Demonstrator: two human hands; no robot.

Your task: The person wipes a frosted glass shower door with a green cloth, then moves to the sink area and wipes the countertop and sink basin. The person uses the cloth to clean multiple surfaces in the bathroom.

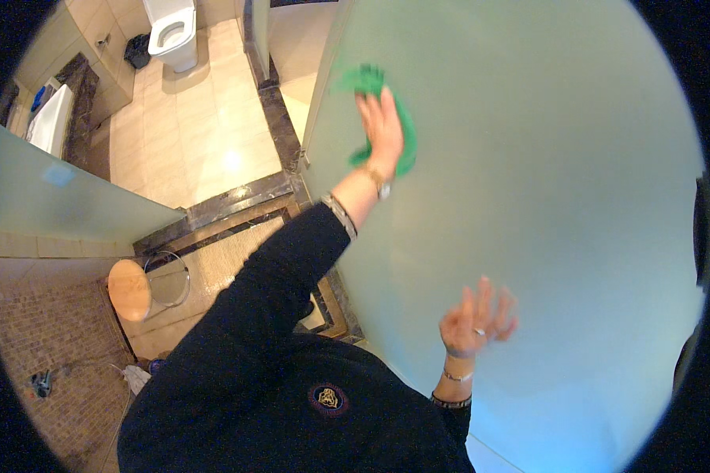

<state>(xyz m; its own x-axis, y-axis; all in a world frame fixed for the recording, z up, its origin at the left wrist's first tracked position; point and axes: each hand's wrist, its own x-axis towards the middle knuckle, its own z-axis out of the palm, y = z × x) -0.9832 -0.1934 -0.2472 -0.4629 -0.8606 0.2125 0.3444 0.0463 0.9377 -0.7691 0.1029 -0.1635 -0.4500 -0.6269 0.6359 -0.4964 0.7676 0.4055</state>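
My left hand (384,133) reaches up and holds a green cloth (409,139) flat against a large frosted glass panel (544,165). Motion blurs both the fingers and the cloth, whose edges show on either side of the hand. Lower on the right, my right hand (476,328) is raised before the same panel with its fingers spread and nothing in it. Whether its fingertips touch the glass I cannot tell.
Dark marble sills (236,198) edge the opening at left. Beyond stand a white toilet (180,50), a black bin (137,52) and a washbasin (53,121). Behind my left arm are a round wooden stool seat (129,290) and a shower head (41,384) on mosaic tiles.
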